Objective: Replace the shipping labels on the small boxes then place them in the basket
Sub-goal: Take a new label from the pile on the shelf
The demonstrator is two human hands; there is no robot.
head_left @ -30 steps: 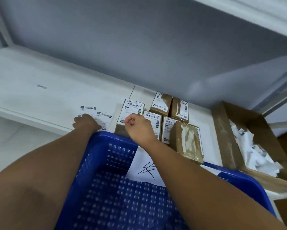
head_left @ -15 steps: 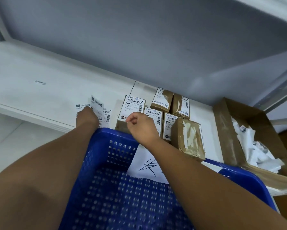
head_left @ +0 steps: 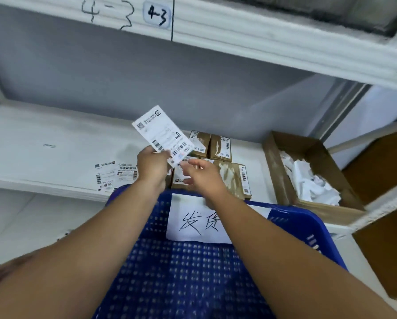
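Toward the left of the white shelf [head_left: 43,134], near its front edge, a few loose printed labels [head_left: 116,173] are lying flat. Just right of them the person's left hand [head_left: 152,168] is holding up a white paper shipping label [head_left: 163,134]. It is pinching the sheet by its lower edge, so the label is standing tilted in the air above the shelf. The right hand [head_left: 204,176] is reaching in beside it with fingers [head_left: 189,162] straight and spread, gripping nothing. The tips are lying at the label's lower corner, though I cannot tell whether they are touching it.

Under and behind the hands, the small brown cardboard boxes [head_left: 221,148] are sitting in a tight cluster mid-shelf. None is showing in the blue plastic mesh basket [head_left: 193,272], which is sitting just in front of the shelf's front edge. At the right end an open brown carton [head_left: 273,171] is holding crumpled white paper [head_left: 308,183].

The label is looking thin, light and floppy, and is probably sticky once peeled. I would be taking it by a corner with fingertips only and keeping it taut. The boxes seem light and stiff, easy to take by their sides.
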